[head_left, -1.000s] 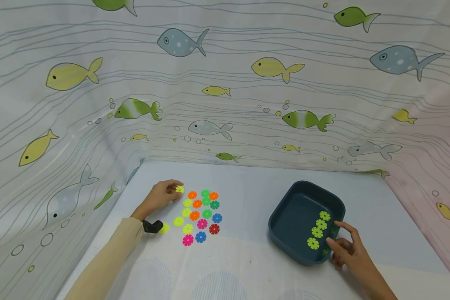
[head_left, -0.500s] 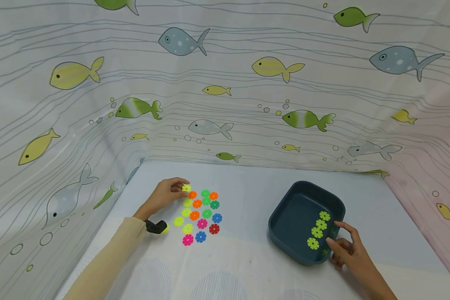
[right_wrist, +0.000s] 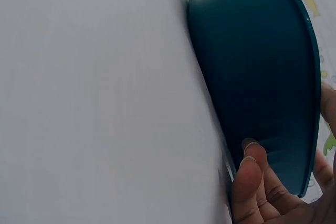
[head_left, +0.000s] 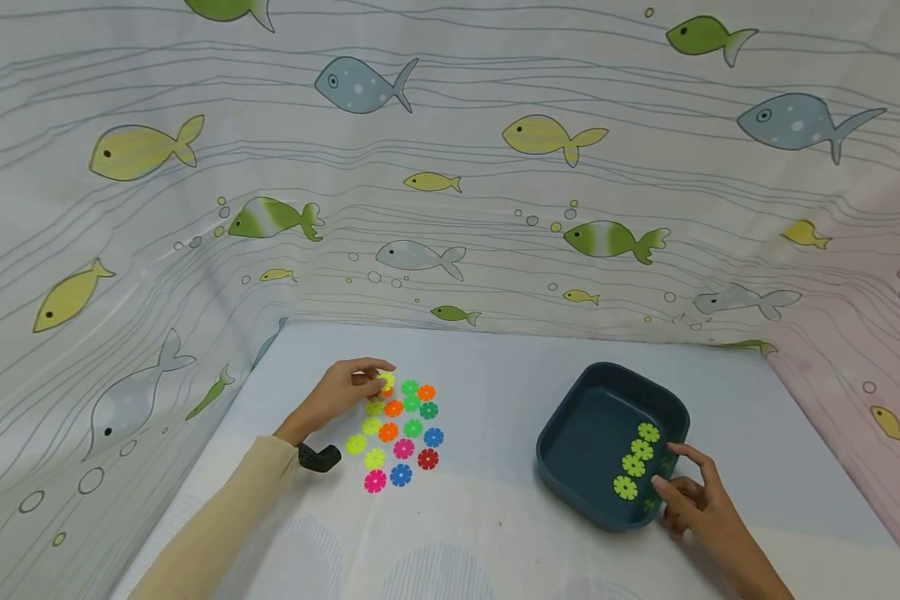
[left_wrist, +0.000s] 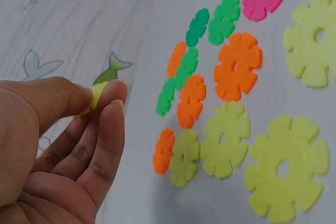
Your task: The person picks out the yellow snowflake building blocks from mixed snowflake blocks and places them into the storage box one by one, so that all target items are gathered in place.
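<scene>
My left hand [head_left: 337, 393] pinches a yellow flower-shaped plastic disc [head_left: 387, 380] between thumb and fingertips. In the left wrist view that disc [left_wrist: 96, 98] shows only partly behind the thumb. Under and beside the hand lie several loose discs of the same kind: yellow [head_left: 374, 458], orange [head_left: 388, 432], green [head_left: 413, 427], pink [head_left: 375, 481], blue [head_left: 433, 437] and red [head_left: 428, 458]. On the right, my right hand [head_left: 701, 500] holds the right side of a dark teal tub [head_left: 581, 442]. Its fingers [right_wrist: 247, 179] lie against the outer wall. Several yellow discs [head_left: 633, 465] form a row inside the tub.
A white table surface [head_left: 487, 417] runs between the loose discs and the tub. Fish-printed cloth [head_left: 495, 275] encloses the table at the back and both sides. A black device [head_left: 319, 457] is worn on the left wrist, just above the table.
My left hand has moved to the right with the pinched yellow disc, from the pile's far left edge to above an orange disc. The tub and right hand stay put.
</scene>
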`<move>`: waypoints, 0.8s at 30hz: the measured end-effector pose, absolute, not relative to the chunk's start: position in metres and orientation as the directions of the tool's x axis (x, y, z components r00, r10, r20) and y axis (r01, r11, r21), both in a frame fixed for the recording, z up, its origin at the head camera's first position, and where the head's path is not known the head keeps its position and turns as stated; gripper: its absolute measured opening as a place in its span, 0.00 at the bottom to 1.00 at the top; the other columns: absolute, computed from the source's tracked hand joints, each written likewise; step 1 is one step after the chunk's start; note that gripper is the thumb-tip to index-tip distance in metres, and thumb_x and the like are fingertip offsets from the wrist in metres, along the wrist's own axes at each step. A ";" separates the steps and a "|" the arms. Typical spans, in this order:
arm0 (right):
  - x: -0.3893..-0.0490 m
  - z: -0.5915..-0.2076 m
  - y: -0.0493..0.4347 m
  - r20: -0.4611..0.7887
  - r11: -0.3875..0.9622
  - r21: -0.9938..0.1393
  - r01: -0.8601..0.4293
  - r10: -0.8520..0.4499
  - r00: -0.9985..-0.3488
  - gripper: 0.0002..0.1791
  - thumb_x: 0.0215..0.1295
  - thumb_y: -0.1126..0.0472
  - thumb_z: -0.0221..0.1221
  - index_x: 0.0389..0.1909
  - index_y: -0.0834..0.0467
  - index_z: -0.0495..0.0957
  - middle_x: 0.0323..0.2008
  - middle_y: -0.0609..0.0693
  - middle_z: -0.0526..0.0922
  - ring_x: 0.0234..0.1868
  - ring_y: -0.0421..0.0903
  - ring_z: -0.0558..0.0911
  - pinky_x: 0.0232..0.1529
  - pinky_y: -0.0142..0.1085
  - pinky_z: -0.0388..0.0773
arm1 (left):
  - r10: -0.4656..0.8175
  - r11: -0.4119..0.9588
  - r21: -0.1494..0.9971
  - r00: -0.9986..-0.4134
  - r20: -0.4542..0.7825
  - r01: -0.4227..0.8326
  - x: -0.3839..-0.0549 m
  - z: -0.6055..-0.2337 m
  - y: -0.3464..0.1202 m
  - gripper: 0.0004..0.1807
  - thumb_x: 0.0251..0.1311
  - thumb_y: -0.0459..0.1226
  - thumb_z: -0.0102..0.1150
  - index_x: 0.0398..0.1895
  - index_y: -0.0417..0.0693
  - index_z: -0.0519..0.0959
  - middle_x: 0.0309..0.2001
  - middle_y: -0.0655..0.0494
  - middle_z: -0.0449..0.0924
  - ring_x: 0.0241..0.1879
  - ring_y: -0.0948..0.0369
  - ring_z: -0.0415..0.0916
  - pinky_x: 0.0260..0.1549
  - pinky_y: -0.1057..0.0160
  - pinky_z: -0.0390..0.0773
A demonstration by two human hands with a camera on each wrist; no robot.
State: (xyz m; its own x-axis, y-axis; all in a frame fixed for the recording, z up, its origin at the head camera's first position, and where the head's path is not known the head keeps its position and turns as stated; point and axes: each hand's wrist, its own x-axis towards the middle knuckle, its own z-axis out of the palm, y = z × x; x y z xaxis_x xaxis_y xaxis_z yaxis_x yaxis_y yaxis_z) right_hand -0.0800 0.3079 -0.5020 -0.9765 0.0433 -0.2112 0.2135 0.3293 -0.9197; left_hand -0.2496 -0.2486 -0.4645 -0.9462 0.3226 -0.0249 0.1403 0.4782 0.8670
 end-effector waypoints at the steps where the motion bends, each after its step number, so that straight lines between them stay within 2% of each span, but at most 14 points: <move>1: -0.080 -0.502 0.308 -0.212 0.330 -0.919 0.215 0.046 -0.976 0.38 0.77 0.49 0.58 0.76 0.39 0.44 0.37 0.59 0.80 0.28 0.54 0.80 0.27 0.43 0.81 | 0.322 0.481 0.865 -0.946 -0.027 0.139 -0.249 -0.464 -0.247 0.20 0.71 0.39 0.64 0.62 0.43 0.80 0.40 0.46 0.82 0.38 0.49 0.85 0.44 0.60 0.83; 8: -0.079 -0.502 0.308 -0.214 0.329 -0.918 0.219 0.052 -0.975 0.38 0.77 0.48 0.58 0.76 0.38 0.45 0.37 0.59 0.80 0.28 0.54 0.79 0.27 0.43 0.81 | 0.335 0.472 0.869 -0.942 -0.022 0.148 -0.249 -0.462 -0.240 0.21 0.66 0.38 0.70 0.60 0.45 0.81 0.45 0.50 0.83 0.40 0.53 0.84 0.44 0.61 0.84; 17: -0.079 -0.502 0.308 -0.208 0.329 -0.920 0.212 0.047 -0.977 0.37 0.77 0.49 0.58 0.75 0.38 0.45 0.37 0.58 0.80 0.28 0.54 0.79 0.27 0.43 0.81 | 0.377 0.445 0.878 -0.926 -0.005 0.176 -0.248 -0.458 -0.226 0.20 0.61 0.42 0.74 0.55 0.52 0.82 0.45 0.50 0.82 0.40 0.53 0.82 0.43 0.60 0.85; 24: -0.080 -0.503 0.309 -0.210 0.329 -0.920 0.213 0.044 -0.977 0.38 0.77 0.49 0.59 0.76 0.40 0.44 0.37 0.58 0.80 0.28 0.53 0.79 0.27 0.43 0.81 | 0.414 0.418 0.891 -0.910 -0.014 0.177 -0.246 -0.452 -0.214 0.21 0.60 0.40 0.75 0.56 0.50 0.82 0.44 0.50 0.83 0.40 0.52 0.81 0.41 0.61 0.85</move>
